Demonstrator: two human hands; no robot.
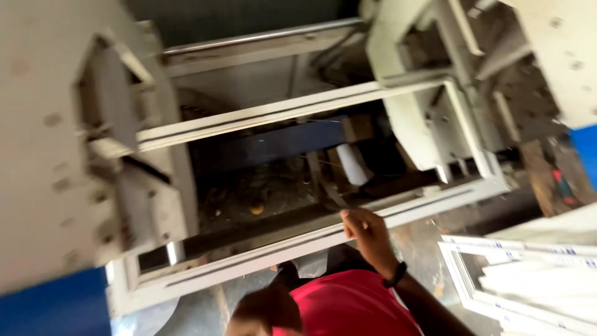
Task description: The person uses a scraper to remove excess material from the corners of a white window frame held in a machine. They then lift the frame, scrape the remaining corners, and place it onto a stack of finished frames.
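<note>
The big white window frame sits across the white machine. It looks stiff, long and likely awkward, so hold it by a rail. The right hand grips its near rail. The left hand isn't in view.

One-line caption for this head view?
A hand with a dark wristband grips a white window frame lying across a machine.
</note>
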